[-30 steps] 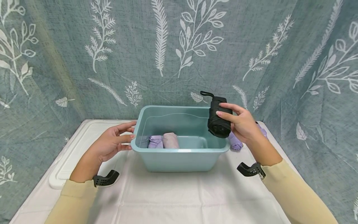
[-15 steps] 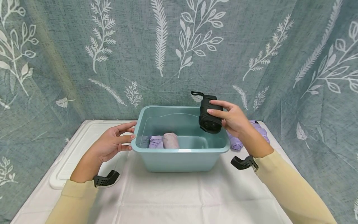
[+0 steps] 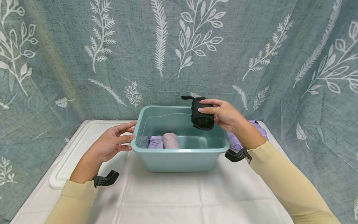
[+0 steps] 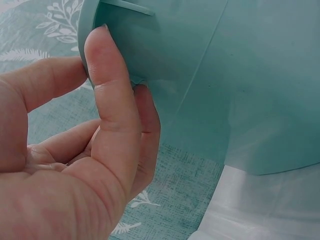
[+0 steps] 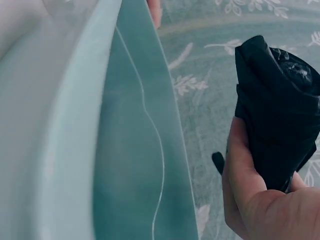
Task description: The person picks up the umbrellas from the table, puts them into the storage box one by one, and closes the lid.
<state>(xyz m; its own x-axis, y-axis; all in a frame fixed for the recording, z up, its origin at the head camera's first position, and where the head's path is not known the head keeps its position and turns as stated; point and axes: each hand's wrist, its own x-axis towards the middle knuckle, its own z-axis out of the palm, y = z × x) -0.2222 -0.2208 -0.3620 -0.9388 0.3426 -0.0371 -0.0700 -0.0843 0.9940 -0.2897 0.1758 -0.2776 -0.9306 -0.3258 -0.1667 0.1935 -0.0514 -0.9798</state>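
Note:
My right hand [image 3: 226, 115] grips a black folded umbrella [image 3: 202, 115] with a wrist strap, above the back right part of a blue-green plastic storage bin [image 3: 179, 161]. In the right wrist view the folded umbrella [image 5: 275, 110] rises from between thumb and fingers. My left hand [image 3: 116, 141] holds the bin's left rim. Up close in the left wrist view, its thumb [image 4: 107, 65] and fingers meet at the rim [image 4: 87, 35]. Inside the bin lie a purple rolled bundle [image 3: 155, 142] and a pale pink one [image 3: 171, 140], side by side at the left.
Right of the bin, purple folded umbrellas [image 3: 260, 130] lie on the white-covered table [image 3: 173, 196], partly hidden by my right forearm. A white lid [image 3: 64, 165] lies flat at the left, partly under my left arm. A patterned blue-green curtain [image 3: 139, 46] hangs close behind.
My right hand has carried the black umbrella leftward over the bin, with its strap swinging along. The left hand and the bin have stayed put.

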